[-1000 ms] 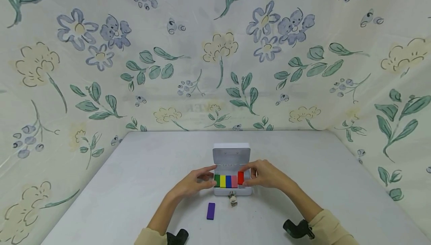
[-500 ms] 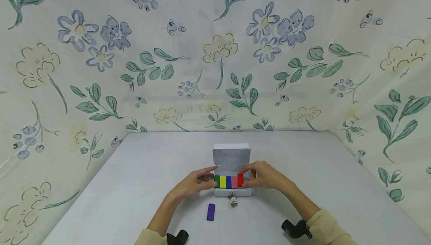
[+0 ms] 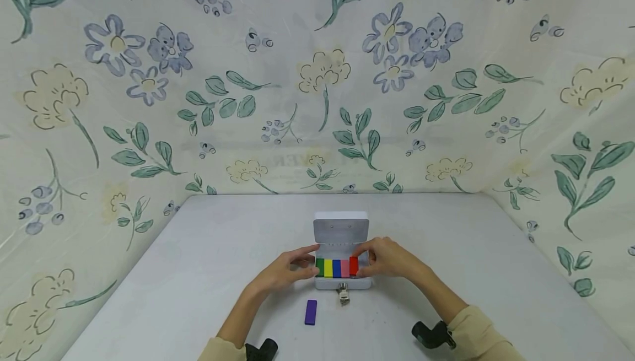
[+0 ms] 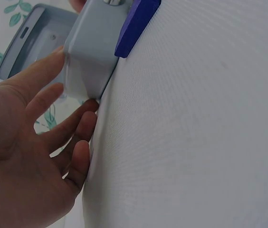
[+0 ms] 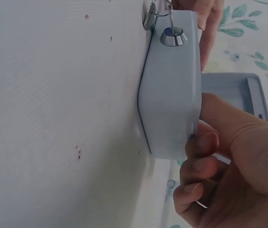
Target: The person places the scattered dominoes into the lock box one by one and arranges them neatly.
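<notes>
In the head view, a small white metal cash box [image 3: 327, 283] stands with its lid [image 3: 341, 227] raised. Inside, a green block [image 3: 320, 267], a yellow block [image 3: 328, 268], a blue block [image 3: 337, 268] and a pink block [image 3: 345, 268] stand side by side. My right hand [image 3: 389, 257] pinches a red block [image 3: 354, 265] at the right end of this row, slightly higher than the others. My left hand [image 3: 280, 270] touches the box's left side with extended thumb and forefinger. Both wrist views show the box from outside, its wall hiding the blocks.
A purple block [image 3: 310, 312] lies on the white table [image 3: 238, 229] in front of the box. Keys [image 3: 344, 295] hang from the lock [image 5: 174, 36] on the box's front. Behind the table hangs a flowered cloth [image 3: 317, 102].
My right hand has lowered the red block a little and shifted it left, up to the pink block. The left hand and the purple block have stayed in place.
</notes>
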The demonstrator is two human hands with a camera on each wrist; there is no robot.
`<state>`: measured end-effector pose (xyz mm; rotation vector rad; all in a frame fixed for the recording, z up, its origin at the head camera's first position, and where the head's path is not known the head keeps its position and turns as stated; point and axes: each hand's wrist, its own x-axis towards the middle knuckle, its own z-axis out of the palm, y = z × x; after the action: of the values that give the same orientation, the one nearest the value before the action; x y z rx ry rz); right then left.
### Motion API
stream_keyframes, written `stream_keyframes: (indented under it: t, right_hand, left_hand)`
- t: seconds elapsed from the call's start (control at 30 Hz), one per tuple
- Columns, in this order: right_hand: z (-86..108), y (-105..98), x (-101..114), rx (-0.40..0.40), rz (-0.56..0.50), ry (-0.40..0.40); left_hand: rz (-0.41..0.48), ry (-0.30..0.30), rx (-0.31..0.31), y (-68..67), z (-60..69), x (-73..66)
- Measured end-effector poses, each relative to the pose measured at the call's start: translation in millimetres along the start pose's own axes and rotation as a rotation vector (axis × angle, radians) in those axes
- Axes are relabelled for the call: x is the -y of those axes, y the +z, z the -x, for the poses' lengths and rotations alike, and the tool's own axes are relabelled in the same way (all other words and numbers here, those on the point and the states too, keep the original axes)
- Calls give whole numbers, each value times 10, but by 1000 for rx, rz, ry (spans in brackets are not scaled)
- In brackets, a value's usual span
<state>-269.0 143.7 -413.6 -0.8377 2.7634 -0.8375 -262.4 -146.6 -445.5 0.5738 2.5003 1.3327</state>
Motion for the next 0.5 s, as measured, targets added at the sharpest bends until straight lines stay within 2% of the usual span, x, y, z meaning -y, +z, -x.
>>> stream_keyframes:
  t: [0.5]
  right_hand:
    - [-56, -14, 30, 44, 29, 38]
  left_hand:
    - [2, 1, 0, 3, 6, 3]
